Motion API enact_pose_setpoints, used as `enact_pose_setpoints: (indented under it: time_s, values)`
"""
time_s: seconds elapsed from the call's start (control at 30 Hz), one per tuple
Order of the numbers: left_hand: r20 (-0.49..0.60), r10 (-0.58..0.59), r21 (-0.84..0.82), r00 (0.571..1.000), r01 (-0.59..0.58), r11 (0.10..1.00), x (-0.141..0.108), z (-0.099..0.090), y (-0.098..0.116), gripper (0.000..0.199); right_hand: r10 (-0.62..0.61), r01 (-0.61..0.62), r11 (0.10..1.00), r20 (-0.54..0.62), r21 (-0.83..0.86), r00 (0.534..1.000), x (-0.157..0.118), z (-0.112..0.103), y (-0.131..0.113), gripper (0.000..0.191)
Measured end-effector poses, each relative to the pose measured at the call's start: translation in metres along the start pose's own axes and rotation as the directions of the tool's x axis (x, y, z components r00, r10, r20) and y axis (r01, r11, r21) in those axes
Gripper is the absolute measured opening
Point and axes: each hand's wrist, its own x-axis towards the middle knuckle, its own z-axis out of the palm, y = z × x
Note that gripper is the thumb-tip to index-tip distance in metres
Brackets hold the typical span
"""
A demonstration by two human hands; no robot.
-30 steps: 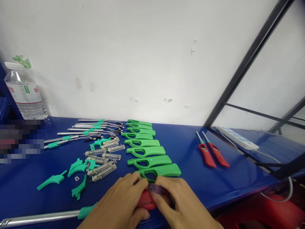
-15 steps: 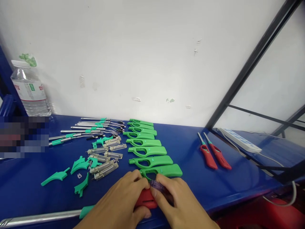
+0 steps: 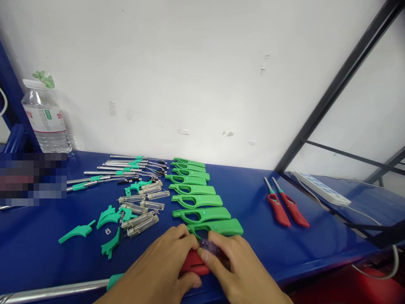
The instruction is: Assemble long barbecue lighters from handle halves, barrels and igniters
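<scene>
My left hand (image 3: 167,261) is closed around a red handle piece (image 3: 193,264) near the table's front edge. Fingers of my right hand (image 3: 230,261) pinch a small dark purple translucent part (image 3: 209,246) against the red piece's right side. Just beyond my hands lies the nearest green handle shell (image 3: 224,227), the front one in a column of several. A metal tube with a teal collar (image 3: 60,291) extends left from beside my left hand; its right end is hidden by the hand.
Left on the blue table (image 3: 253,198) are teal triggers (image 3: 77,232), clear cylinders (image 3: 142,228) and metal rods with wires (image 3: 110,172). Two red lighters (image 3: 278,210) and a power strip (image 3: 322,189) lie right. A water bottle (image 3: 47,122) stands by the wall.
The view has shifted slightly, so the table items appear a little further right. Both hands keep nearly the same hold on the red piece and the purple part.
</scene>
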Motion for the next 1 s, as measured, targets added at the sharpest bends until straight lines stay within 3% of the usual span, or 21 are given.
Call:
enact_pose_setpoints:
  time_s: [0.3, 0.47, 0.67, 0.73, 0.83, 1.0]
  values:
    - [-0.022, 0.016, -0.001, 1.0, -0.016, 1.0, 0.003, 0.005, -0.007, 0.03, 0.045, -0.048, 0.998, 0.079, 0.046, 0.996, 0.004, -0.008, -0.009, 0.04]
    - [-0.027, 0.026, -0.006, 0.999, -0.026, 1.0, 0.003, 0.004, -0.008, 0.028, 0.03, -0.043, 0.979, 0.066, 0.197, 0.997, 0.006, -0.008, -0.001, 0.047]
    - [-0.04, 0.013, -0.019, 0.999, -0.014, 1.0, 0.001, 0.004, -0.006, 0.031, 0.004, 0.03, 0.9, -0.076, 0.435, 0.997, 0.008, -0.014, 0.006, 0.059]
    - [-0.04, 0.005, -0.021, 0.999, -0.006, 1.0, 0.002, 0.003, -0.006, 0.034, 0.011, 0.06, 0.837, -0.126, 0.544, 0.992, 0.01, -0.018, 0.005, 0.058]
    - [-0.039, -0.002, -0.02, 0.999, 0.002, 1.0, 0.004, 0.003, -0.006, 0.037, 0.018, 0.134, 0.644, -0.19, 0.753, 0.982, 0.013, -0.025, -0.002, 0.041]
    - [-0.028, 0.01, -0.013, 1.0, -0.011, 1.0, 0.003, 0.003, -0.006, 0.035, 0.01, 0.37, 0.335, -0.396, 0.867, 0.918, 0.024, -0.046, -0.043, 0.013]
